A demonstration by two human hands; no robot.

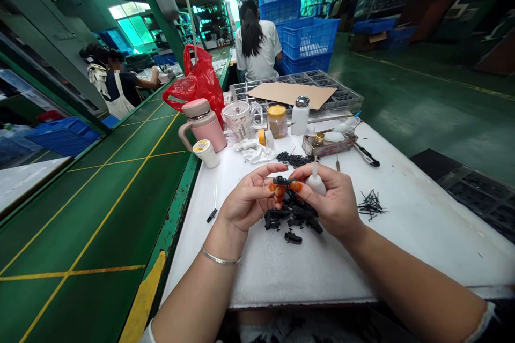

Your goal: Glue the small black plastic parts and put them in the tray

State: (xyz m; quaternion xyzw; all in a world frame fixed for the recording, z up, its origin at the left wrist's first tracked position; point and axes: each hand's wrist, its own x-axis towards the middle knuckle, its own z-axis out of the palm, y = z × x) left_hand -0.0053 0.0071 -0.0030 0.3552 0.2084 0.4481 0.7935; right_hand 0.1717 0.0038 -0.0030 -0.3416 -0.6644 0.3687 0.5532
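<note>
My left hand (253, 195) pinches a small black plastic part (282, 180) between thumb and fingers, above the middle of the white table. From the other side, the thumb and fingertips of my right hand (328, 198) also grip this part. A small white squeeze bottle (316, 183) with a narrow tip is tucked in my right hand, tip upward. Orange-brown colour covers the fingertips of both hands. Below them lies a pile of similar black parts (300, 211), partly hidden by my hands, with a single black part (293, 238) nearer the front.
Thin black pins (372, 203) lie at right, small black pieces (296, 159) behind my hands. A pink mug (209, 131), yellow-lidded jar (277, 122), white bottle (300, 118) and cutter knife (367, 155) stand or lie farther back. A green conveyor (100, 214) runs along the left. Two people work beyond.
</note>
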